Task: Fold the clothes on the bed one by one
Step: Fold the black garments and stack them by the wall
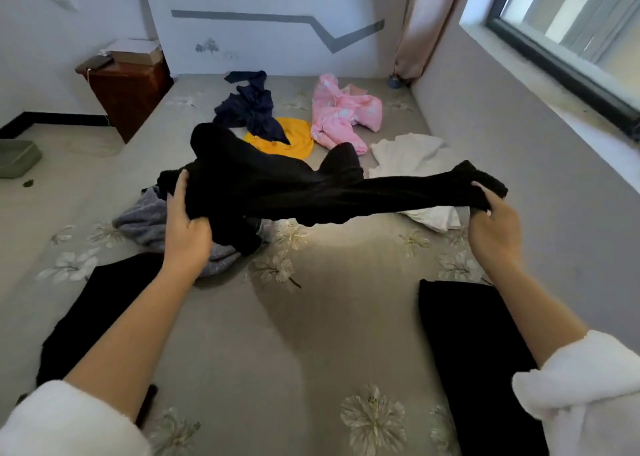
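A black garment is stretched in the air above the bed. My left hand grips its bunched left end. My right hand pinches its narrow right end. Part of the garment sags onto a grey-blue knit garment lying under my left hand. Farther back lie a navy garment, a yellow garment, a pink padded garment and a white garment.
Two black garments lie flat near me, one at the left and one at the right. A brown nightstand stands left of the bed. A grey wall ledge borders the bed's right side.
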`<act>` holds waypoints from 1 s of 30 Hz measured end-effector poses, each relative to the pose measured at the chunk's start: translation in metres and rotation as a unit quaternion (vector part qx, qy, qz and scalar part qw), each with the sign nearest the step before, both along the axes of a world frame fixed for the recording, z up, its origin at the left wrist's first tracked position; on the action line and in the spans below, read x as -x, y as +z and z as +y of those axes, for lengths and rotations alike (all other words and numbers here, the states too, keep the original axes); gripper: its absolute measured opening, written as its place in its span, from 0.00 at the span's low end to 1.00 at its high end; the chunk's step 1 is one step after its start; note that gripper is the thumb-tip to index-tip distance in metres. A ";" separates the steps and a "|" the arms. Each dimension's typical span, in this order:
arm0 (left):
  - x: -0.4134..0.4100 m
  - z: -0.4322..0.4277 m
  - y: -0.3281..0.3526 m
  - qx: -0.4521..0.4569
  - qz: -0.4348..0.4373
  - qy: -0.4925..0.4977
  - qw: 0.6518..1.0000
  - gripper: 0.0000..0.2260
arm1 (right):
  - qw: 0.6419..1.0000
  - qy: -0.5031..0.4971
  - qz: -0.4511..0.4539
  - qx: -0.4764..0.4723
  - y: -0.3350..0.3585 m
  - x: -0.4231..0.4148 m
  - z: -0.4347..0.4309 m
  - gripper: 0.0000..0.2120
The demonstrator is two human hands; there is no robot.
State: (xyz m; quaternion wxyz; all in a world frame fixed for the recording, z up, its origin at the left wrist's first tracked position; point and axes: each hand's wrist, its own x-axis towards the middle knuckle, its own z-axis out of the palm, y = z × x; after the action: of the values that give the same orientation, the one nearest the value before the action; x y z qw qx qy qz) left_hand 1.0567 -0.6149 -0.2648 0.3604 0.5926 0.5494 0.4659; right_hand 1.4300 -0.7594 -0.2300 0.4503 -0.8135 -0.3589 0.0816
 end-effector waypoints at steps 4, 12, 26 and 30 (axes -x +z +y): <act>0.031 -0.052 -0.060 0.020 0.133 -0.010 0.991 0.30 | 0.995 0.039 -0.013 0.085 -0.054 0.012 -0.043 0.25; 0.060 -0.144 -0.236 0.214 0.276 -0.142 0.926 0.30 | 0.900 0.122 -0.095 0.409 -0.235 0.039 -0.122 0.26; 0.057 -0.197 -0.305 0.347 0.574 -0.291 0.682 0.24 | 0.820 0.178 -0.150 0.523 -0.325 0.117 -0.147 0.22; 0.034 -0.195 -0.313 0.393 0.422 -0.275 0.769 0.26 | 0.859 0.204 0.002 0.470 -0.353 0.158 -0.109 0.37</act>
State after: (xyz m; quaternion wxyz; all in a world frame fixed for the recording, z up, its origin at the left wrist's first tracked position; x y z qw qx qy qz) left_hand 1.0224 -0.8096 -0.5776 0.4063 0.6619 0.5949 -0.2072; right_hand 1.2719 -0.8681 -0.5833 -0.0116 -0.8367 -0.4349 0.3327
